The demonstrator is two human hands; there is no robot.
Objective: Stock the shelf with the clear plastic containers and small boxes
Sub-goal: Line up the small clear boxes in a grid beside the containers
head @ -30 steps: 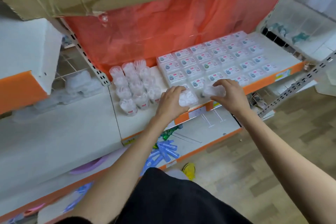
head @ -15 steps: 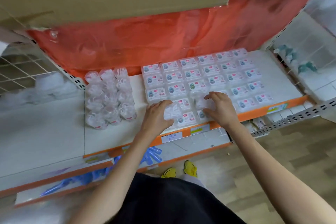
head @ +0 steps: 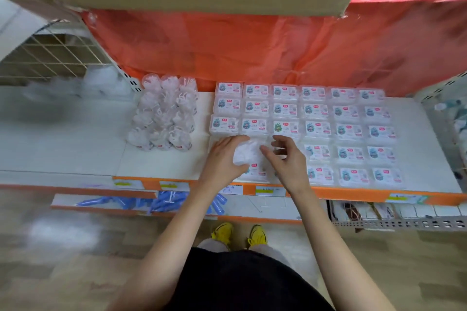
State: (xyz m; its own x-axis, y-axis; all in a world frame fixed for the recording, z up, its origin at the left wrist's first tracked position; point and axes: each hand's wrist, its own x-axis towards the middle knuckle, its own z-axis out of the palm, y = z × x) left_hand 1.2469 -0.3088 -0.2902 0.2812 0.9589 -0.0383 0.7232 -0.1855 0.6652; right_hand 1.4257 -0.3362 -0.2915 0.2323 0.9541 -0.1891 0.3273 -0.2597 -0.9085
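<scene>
White shelf (head: 75, 149) with an orange front edge: small boxes (head: 348, 131) lie flat in rows across its right half, and round clear containers (head: 166, 113) stand clustered to their left. Left hand (head: 221, 161): fingers curled round a clear box (head: 246, 155), held over the near-left corner of the rows. Right hand (head: 290, 164): just right of that box, fingers loosely bent; whether it pinches anything cannot be told. Red plastic sheet (head: 252, 45) hangs behind.

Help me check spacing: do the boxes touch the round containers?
No, a bare strip of shelf separates the boxes from the round containers.
</scene>
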